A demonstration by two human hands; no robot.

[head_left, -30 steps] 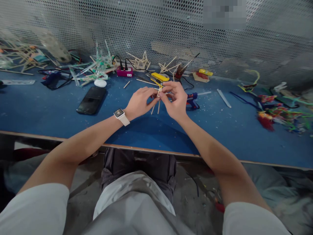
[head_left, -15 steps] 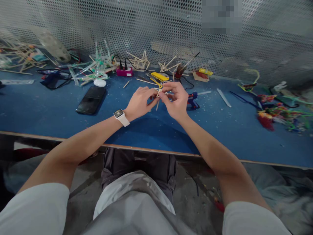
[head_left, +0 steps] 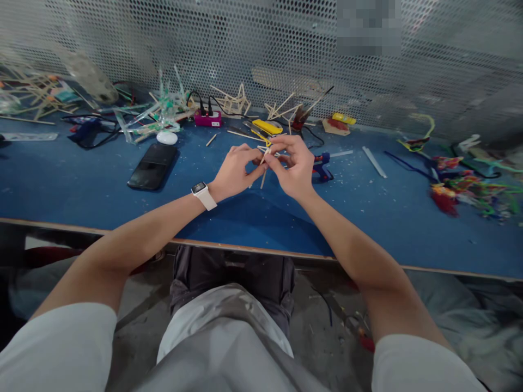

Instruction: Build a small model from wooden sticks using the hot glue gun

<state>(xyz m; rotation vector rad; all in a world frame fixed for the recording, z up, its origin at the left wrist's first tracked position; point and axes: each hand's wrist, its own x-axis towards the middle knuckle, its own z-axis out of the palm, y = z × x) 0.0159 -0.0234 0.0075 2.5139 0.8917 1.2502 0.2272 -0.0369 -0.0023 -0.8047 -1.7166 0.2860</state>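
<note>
My left hand [head_left: 235, 170] and my right hand [head_left: 293, 165] meet over the blue tabletop [head_left: 81, 185], fingers pinched together on a small bundle of thin wooden sticks [head_left: 263, 175]. The sticks poke down between the two hands; their upper ends are hidden by my fingers. A white watch [head_left: 203, 194] sits on my left wrist. A blue glue gun [head_left: 322, 165] lies just right of my right hand.
A black phone [head_left: 152, 166] and a white oval thing [head_left: 167, 138] lie to the left. A pink power strip [head_left: 208, 119], a yellow tool [head_left: 267, 128] and stick models [head_left: 233, 102] line the perforated back wall. Colourful pipe cleaners [head_left: 466, 188] lie far right.
The hands stay together, shifting only slightly; the sticks hanging below them have turned a little and show shorter.
</note>
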